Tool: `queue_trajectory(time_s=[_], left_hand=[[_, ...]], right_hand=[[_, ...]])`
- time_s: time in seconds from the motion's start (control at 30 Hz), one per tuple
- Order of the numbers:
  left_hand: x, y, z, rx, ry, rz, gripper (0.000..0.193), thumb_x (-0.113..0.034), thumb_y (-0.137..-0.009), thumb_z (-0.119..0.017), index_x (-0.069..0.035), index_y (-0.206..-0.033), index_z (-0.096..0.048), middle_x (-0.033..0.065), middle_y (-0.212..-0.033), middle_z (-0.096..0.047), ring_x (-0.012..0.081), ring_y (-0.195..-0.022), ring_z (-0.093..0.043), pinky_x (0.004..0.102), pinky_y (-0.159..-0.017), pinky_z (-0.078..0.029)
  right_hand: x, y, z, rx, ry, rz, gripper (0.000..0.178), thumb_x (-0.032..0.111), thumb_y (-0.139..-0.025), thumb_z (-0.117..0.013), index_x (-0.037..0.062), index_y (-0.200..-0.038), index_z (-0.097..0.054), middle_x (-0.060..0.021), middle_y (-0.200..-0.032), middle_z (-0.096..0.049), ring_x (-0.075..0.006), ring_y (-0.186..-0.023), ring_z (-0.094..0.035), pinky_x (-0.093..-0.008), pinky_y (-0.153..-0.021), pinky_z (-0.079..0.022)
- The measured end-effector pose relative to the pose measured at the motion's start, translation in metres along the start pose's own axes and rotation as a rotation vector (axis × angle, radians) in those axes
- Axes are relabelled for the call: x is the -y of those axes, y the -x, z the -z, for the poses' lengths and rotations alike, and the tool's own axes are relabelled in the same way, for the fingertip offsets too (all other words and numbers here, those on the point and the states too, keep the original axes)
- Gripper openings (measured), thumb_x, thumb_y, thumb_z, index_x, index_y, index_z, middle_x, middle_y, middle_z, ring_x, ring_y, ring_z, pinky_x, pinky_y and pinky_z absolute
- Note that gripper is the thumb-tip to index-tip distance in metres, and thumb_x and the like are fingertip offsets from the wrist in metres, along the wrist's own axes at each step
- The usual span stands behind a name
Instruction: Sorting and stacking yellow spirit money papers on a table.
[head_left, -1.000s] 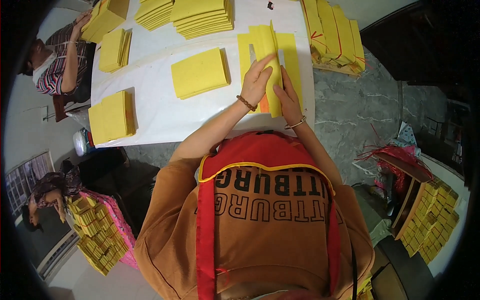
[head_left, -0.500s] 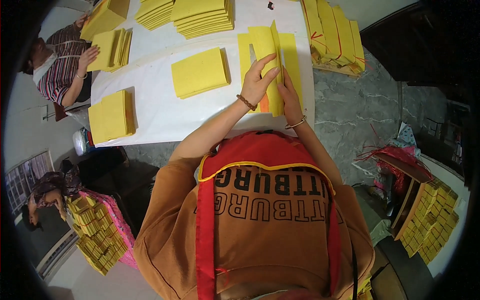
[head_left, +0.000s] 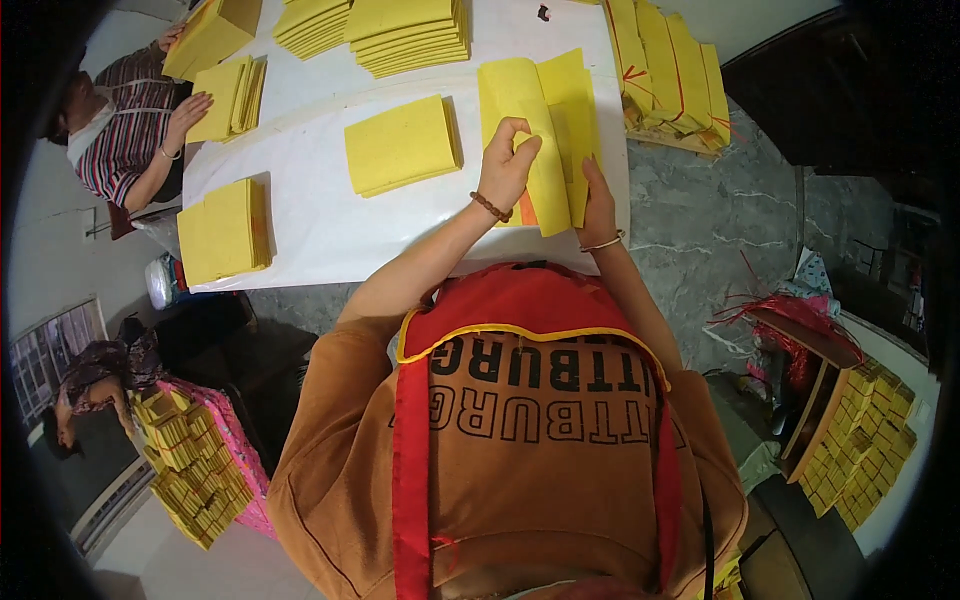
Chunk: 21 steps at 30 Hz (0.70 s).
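Observation:
Yellow paper sheets [head_left: 527, 85], partly folded and curling up, lie at the table's near right. My left hand [head_left: 508, 165], with a brown bead bracelet at the wrist, is closed on the rolled-over flap, thumb and fingers bent together. My right hand [head_left: 598, 210], wearing a bangle, rests along the right edge of the same paper. Its visible finger is stretched out; the rest is partly hidden. A strip of orange shows under the flap, near my left wrist. Left of my hands lies a folded yellow paper stack [head_left: 400, 145].
The white table [head_left: 310, 235] also bears another yellow stack [head_left: 225, 232] at its near left and taller piles [head_left: 410, 35] at the back. A co-worker [head_left: 130, 130] handles yellow stacks at the far left. Red-tied yellow bundles [head_left: 665, 75] stand beyond the table's right edge.
The raised flap has opened out, and a sheet now stands spread on its right. My left fingers have curled in on the paper; my right hand has shifted slightly right.

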<state>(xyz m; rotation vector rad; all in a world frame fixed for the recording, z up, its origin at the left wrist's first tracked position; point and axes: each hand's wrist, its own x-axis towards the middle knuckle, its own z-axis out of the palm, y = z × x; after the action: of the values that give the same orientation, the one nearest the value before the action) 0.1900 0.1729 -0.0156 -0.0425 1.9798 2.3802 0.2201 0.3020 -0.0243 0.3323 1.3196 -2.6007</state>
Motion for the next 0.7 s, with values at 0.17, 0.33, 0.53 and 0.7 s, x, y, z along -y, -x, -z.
queue_trajectory(time_s=[0.17, 0.33, 0.53, 0.7], left_hand=[[0.01, -0.003, 0.008, -0.014, 0.123, 0.06, 0.006, -0.007, -0.083, -0.05, -0.008, -0.086, -0.044, -0.0051, -0.06, -0.042, 0.0017, -0.046, -0.034, 0.019, -0.039, -0.027], [-0.007, 0.005, 0.012, -0.056, 0.303, 0.066, 0.006, -0.004, -0.081, -0.049, -0.006, -0.086, -0.047, -0.0001, -0.073, -0.052, 0.0051, -0.059, -0.046, 0.0195, -0.05, -0.038], [-0.011, 0.007, 0.031, -0.093, 0.468, 0.127, 0.007, 0.0, -0.079, -0.045, -0.004, -0.084, -0.047, 0.005, -0.082, -0.055, 0.0113, -0.071, -0.054, 0.0235, -0.061, -0.046], [-0.026, 0.01, 0.032, -0.097, 0.464, 0.143, 0.008, 0.001, -0.079, -0.043, -0.003, -0.086, -0.045, 0.0072, -0.083, -0.055, 0.0132, -0.072, -0.055, 0.0272, -0.065, -0.049]], right_hand=[[0.012, 0.004, -0.008, -0.041, -0.163, -0.117, 0.038, 0.026, -0.091, -0.037, 0.0052, -0.123, -0.041, -0.0052, -0.115, -0.05, -0.0158, -0.102, -0.05, -0.0285, -0.086, -0.041], [0.018, 0.004, -0.007, 0.01, -0.097, 0.002, 0.04, 0.022, -0.089, -0.04, 0.0032, -0.125, -0.038, -0.0077, -0.125, -0.043, -0.0162, -0.112, -0.043, -0.0285, -0.093, -0.035], [0.05, 0.016, 0.003, -0.102, 0.949, 0.521, 0.051, 0.013, -0.084, -0.051, -0.0025, -0.128, -0.032, -0.0143, -0.132, -0.035, -0.0231, -0.121, -0.034, -0.0303, -0.099, -0.027], [0.018, 0.027, -0.019, 0.174, 0.506, 0.1, 0.054, 0.017, -0.082, -0.054, -0.0047, -0.126, -0.033, -0.021, -0.13, -0.034, -0.0288, -0.121, -0.035, -0.032, -0.098, -0.029]])
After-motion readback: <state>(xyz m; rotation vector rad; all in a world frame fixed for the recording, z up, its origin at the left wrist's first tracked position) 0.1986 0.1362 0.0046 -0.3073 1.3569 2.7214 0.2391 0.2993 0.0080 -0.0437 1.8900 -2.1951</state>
